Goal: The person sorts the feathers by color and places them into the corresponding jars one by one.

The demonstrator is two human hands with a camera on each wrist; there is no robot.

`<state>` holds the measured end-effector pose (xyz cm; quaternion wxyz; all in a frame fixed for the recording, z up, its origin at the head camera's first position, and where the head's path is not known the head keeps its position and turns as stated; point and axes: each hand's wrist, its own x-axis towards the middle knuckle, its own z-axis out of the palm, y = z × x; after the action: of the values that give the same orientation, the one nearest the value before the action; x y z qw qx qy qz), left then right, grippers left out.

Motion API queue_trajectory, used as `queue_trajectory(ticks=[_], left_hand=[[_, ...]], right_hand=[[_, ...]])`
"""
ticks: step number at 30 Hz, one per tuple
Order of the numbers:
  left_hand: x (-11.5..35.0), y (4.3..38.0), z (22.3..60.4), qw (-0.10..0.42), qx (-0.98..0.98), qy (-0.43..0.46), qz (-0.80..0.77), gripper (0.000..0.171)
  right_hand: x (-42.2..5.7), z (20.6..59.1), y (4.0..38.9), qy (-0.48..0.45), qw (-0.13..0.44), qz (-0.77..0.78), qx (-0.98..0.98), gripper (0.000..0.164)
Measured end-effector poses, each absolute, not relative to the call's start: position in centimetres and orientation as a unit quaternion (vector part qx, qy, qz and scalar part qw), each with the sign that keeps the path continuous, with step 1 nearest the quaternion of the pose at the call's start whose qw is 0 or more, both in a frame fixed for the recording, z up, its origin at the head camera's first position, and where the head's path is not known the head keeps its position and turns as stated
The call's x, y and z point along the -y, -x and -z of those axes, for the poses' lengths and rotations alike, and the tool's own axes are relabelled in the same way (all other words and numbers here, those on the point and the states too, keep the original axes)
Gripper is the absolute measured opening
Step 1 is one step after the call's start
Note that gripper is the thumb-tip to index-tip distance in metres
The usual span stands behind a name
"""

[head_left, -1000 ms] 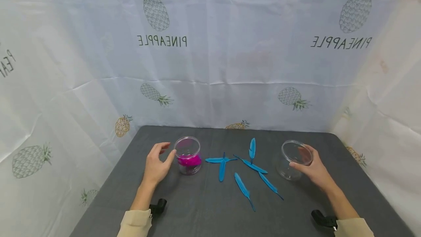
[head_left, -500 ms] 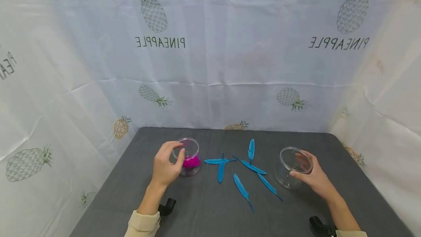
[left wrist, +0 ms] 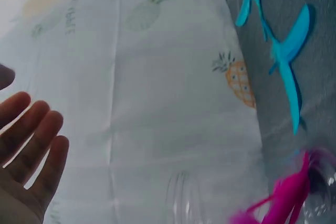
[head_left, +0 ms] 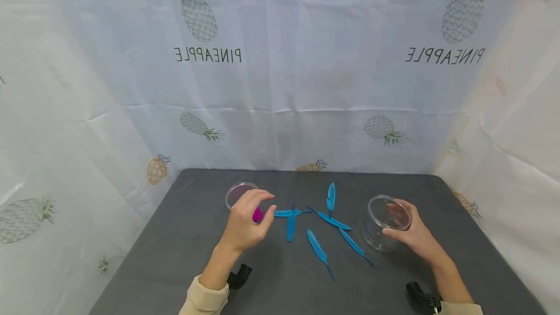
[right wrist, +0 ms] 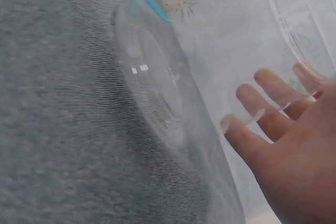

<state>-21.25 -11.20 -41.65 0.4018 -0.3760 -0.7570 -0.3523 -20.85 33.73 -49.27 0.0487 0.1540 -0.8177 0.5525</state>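
My right hand [head_left: 413,235] holds a clear plastic jar [head_left: 375,230] near its rim, thumb on the near side and fingers around the far side. In the right wrist view, the fingers [right wrist: 257,140] show through the clear wall, and the jar base is close over the grey cloth. My left hand [head_left: 245,222] is raised with nothing in it, thumb and fingers apart. Behind it stands a second clear jar [head_left: 228,199], partly hidden, with magenta feathers [head_left: 257,215] inside. Right of the left hand lie several blue feathers [head_left: 316,244], some crossing each other.
The table wears a dark grey cloth [head_left: 350,286]. A white curtain [head_left: 297,81] printed with pineapples hangs around its back and sides. A black wrist mount [head_left: 239,276] sits under the left wrist, another [head_left: 422,298] under the right.
My left hand has moved right, from beside the magenta-feather jar to in front of it, toward the blue feathers. My right hand has shifted its jar slightly nearer me, still holding it.
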Motion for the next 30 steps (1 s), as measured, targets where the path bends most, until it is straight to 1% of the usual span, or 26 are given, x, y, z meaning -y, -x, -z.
queue_trajectory(ticks=[4,10,14,17,21,30], left_hand=[[9.4,21.3,42.5,0.378,0.766,0.407,0.324,0.019],[6.1,21.5,44.0,0.37,0.768,0.447,0.27,0.024],[3.9,21.5,44.8,0.35,0.779,0.468,0.229,0.025],[2.5,21.4,45.2,0.305,0.798,0.479,0.201,0.026],[1.2,21.3,45.8,0.229,0.822,0.498,0.157,0.031],[0.5,21.1,46.9,0.067,0.849,0.522,0.053,0.044]], right_hand=[[-33.8,49.2,21.0,-0.165,0.049,-0.549,0.818,0.089],[-33.8,49.3,21.1,-0.173,0.055,-0.537,0.824,0.09],[-33.9,49.2,21.1,-0.167,0.054,-0.537,0.825,0.09],[-33.9,49.2,21.1,-0.162,0.053,-0.536,0.827,0.091],[-33.9,49.1,21.0,-0.158,0.052,-0.535,0.829,0.091],[-34.0,48.9,21.1,-0.154,0.045,-0.539,0.827,0.091]])
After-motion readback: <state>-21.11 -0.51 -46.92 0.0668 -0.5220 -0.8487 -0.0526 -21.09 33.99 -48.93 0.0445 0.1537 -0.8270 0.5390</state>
